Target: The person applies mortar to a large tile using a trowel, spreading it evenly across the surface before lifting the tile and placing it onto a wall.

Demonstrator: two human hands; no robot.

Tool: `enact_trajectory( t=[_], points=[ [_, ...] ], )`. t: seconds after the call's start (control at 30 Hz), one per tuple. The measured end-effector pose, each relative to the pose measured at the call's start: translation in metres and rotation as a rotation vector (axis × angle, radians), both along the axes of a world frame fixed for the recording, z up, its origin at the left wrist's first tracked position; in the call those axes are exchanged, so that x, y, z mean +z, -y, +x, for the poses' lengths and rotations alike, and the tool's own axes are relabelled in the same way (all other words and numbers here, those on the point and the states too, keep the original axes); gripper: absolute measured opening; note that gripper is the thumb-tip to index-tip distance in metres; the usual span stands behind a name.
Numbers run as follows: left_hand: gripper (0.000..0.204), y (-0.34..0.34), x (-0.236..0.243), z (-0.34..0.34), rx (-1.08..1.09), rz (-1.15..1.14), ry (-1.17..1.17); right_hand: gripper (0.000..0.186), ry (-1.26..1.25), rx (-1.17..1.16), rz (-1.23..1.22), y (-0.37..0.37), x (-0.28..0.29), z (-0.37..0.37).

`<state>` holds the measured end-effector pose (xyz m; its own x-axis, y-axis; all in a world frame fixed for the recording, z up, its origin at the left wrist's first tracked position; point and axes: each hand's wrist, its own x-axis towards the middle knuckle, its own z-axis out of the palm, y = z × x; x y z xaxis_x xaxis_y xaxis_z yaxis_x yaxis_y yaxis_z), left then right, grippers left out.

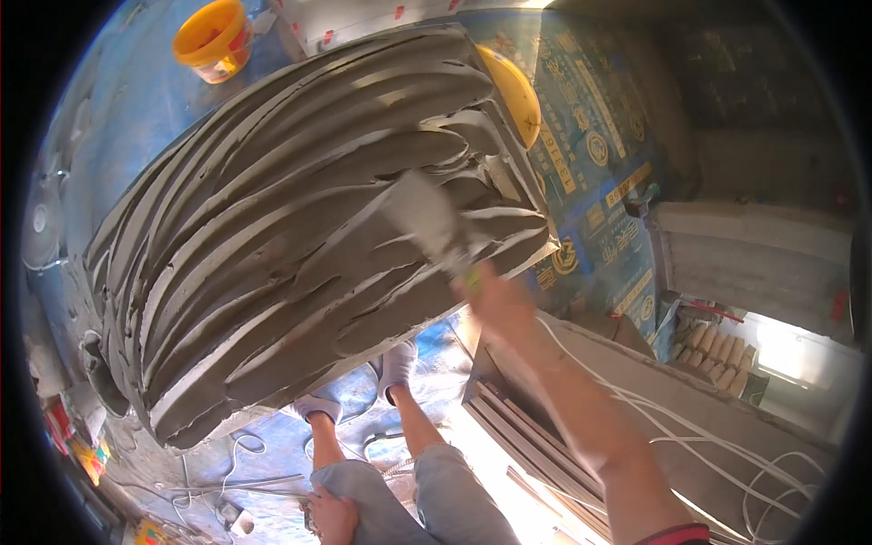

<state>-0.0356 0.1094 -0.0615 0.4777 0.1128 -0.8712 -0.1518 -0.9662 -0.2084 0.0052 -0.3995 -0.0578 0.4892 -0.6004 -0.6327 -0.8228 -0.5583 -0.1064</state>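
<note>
My right hand (495, 300) grips the green handle of a trowel (420, 213), its pale blade blurred over the right part of a large slab (272, 227) coated in thick, ridged grey mortar. The slab's long ridges run in curves across its face, with rougher swirls near the right corner. My left hand (331, 516) is low beside my left thigh, fingers curled around something small that I cannot make out.
A yellow bucket (209, 45) is at top left, a yellow tub (516, 91) behind the slab's right corner. Blue printed sheeting (599, 118) covers the right. My feet stand below the slab, among cables (245, 450). Long boards (509, 427) and a ledge (581, 354) with white cords lie lower right.
</note>
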Motion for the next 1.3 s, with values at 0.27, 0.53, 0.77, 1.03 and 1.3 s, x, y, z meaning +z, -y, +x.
enact_trajectory(
  t=[0.27, 0.53, 0.77, 1.03, 1.3],
  points=[
    [0.071, 0.003, 0.007, 0.008, -0.009, -0.064, -0.013, 0.054, 0.501, -1.285, 0.607, -0.007, 0.014, 0.003],
    [0.075, 0.021, 0.007, 0.017, -0.008, -0.02, -0.058, 0.051, 0.372, -0.199, 0.497, -0.134, -0.023, 0.1],
    [0.044, -0.013, 0.005, 0.003, -0.359, -0.309, -0.081, 0.054, 0.084, -0.09, -0.054, 0.082, 0.02, 0.041],
    [0.049, 0.001, 0.005, 0.011, -0.319, -0.257, -0.271, 0.065, 0.522, -1.158, 0.97, -0.071, -0.038, 0.071],
    [0.053, 0.064, 0.052, 0.035, -0.231, -0.148, -0.189, 0.052, 0.157, 0.319, 0.295, 0.001, 0.038, 0.109]
  ],
)
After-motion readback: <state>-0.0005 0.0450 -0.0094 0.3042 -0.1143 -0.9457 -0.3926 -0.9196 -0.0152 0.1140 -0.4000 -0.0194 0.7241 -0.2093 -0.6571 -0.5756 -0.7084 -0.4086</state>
